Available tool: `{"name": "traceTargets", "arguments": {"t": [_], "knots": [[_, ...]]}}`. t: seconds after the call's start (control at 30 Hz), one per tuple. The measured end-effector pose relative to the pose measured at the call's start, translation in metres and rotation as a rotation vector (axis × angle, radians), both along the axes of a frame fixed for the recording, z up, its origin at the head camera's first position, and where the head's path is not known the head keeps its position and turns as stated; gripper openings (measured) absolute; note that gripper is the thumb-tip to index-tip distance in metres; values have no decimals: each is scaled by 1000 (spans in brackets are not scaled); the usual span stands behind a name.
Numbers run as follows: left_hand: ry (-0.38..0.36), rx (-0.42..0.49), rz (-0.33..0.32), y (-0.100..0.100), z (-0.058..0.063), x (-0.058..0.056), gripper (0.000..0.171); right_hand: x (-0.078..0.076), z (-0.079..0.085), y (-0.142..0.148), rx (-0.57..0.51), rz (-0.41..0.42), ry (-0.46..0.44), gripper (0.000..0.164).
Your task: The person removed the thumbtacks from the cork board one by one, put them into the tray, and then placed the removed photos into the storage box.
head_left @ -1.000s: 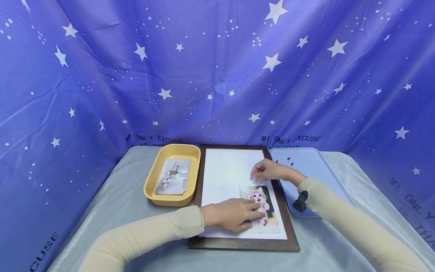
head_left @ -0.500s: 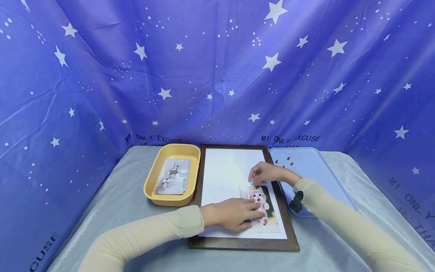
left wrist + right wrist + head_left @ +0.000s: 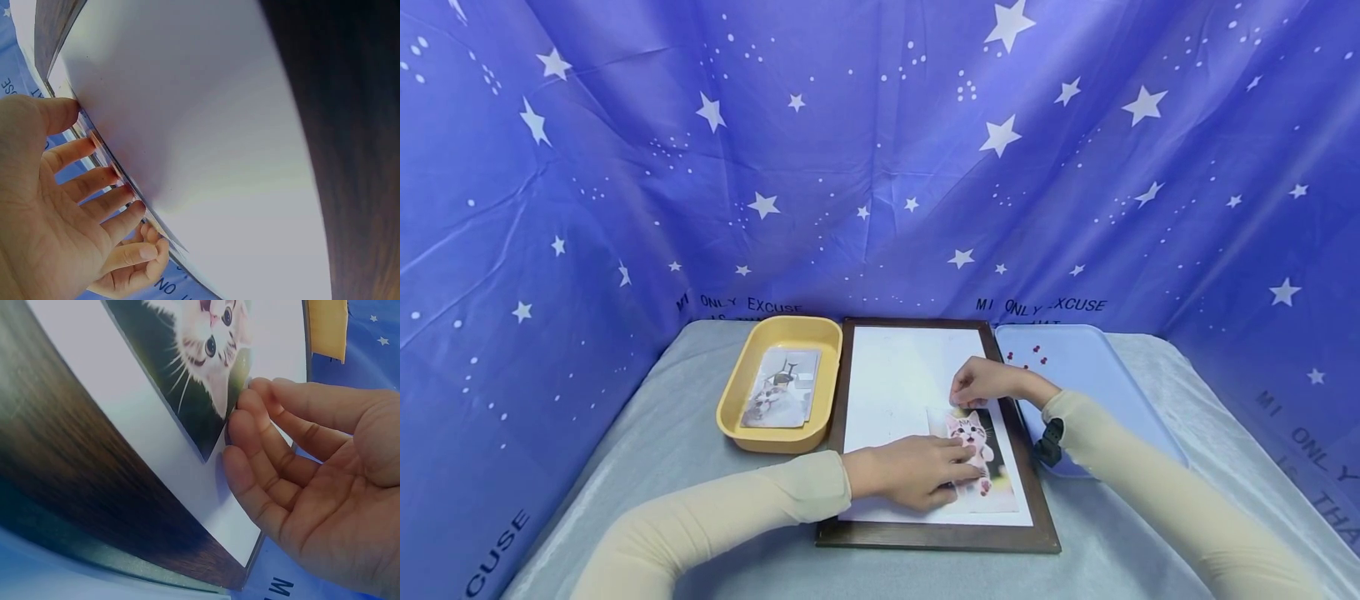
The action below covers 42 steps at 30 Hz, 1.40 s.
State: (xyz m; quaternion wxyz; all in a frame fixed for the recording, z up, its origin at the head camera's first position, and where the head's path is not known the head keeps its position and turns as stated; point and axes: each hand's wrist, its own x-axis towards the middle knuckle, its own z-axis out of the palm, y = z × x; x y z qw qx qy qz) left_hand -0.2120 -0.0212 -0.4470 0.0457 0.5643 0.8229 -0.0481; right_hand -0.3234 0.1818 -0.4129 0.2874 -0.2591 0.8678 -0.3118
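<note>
A kitten photo (image 3: 972, 429) lies on the lower right of a white board (image 3: 895, 375) edged by a brown wooden frame (image 3: 940, 538). My left hand (image 3: 917, 473) rests on it with fingers stretched across its lower left part; the left wrist view shows those fingers (image 3: 100, 181) spread and touching down. At the photo's top edge is my right hand (image 3: 988, 381). Seen in the right wrist view, its fingers (image 3: 240, 465) are bent, with thumb and forefinger tips close together right by the photo's edge. I cannot tell whether something small is pinched there.
Left of the board stands a yellow tray (image 3: 727, 398) with more cat photos (image 3: 781, 390) inside. To the right, a light blue tray (image 3: 1101, 379) carries several red push pins (image 3: 1037, 349) and reaches under my right forearm. A blue starry curtain (image 3: 865, 167) hangs behind the table.
My right hand has shifted slightly left and down to the photo's top edge, uncovering another red push pin on the blue tray. The left hand and the photo have stayed put.
</note>
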Motion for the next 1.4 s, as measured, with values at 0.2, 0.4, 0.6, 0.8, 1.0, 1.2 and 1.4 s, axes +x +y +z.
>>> {"name": "traceTargets", "arguments": {"t": [0.2, 0.4, 0.6, 0.8, 1.0, 1.2, 1.4], "knots": [[-7, 3, 2, -1, 1, 1, 53, 0, -1, 0, 29, 2, 34, 12], [-12, 1, 1, -1, 1, 0, 53, -2, 0, -1, 36, 16, 25, 11], [-13, -2, 0, 0, 2, 0, 53, -3, 2, -2, 41, 38, 24, 12], [3, 2, -5, 0, 1, 0, 53, -3, 4, -2, 47, 41, 17, 11], [-5, 7, -7, 0, 1, 1, 52, -4, 2, 1, 29, 51, -13, 13], [-14, 3, -2, -1, 2, 1, 52, -8, -1, 5, 2, 72, -38, 14], [-26, 3, 3, -1, 2, 1, 53, -8, 0, 5, -16, 87, -53, 16]]}}
